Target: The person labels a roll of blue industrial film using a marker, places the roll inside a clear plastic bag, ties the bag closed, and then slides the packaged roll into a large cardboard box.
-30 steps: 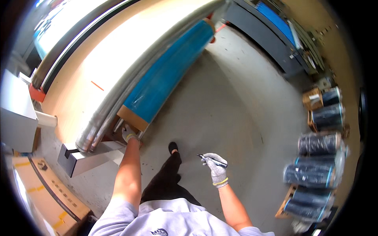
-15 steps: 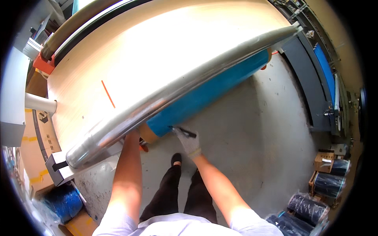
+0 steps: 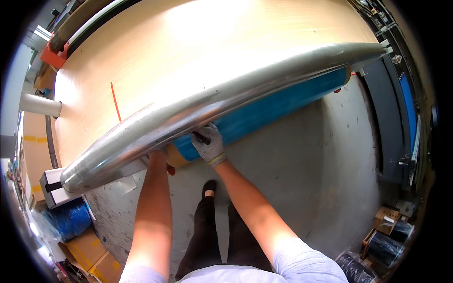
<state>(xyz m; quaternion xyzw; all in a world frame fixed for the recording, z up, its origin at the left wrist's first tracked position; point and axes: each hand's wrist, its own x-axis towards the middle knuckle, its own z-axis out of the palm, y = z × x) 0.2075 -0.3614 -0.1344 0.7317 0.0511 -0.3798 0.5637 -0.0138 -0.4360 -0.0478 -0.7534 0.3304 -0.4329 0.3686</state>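
A long roll of blue film [image 3: 283, 107] on a brown core [image 3: 178, 157] lies beneath a shiny metal roller [image 3: 226, 94] along the table's near edge. My right hand [image 3: 210, 145], in a pale knit glove, is closed round a slim black tool [image 3: 202, 137]. It is against the blue roll near its left end, just under the metal roller; the tool's exact kind and tip cannot be made out. My left hand [image 3: 158, 153] reaches under the metal roller beside the brown core's left end, and its fingers are hidden there.
The wooden tabletop [image 3: 155, 61] carries a red line [image 3: 115, 101]. A white bracket [image 3: 59, 191] holds the metal roller's left end. Cardboard boxes [image 3: 87, 252] and a blue wrapped roll [image 3: 71, 219] stand at lower left. Black wrapped rolls [image 3: 386, 248] lie at lower right.
My right hand has moved up and slightly left with the black tool, closer under the metal roller. My left hand remains by the core's end. The whole view has shifted a little.
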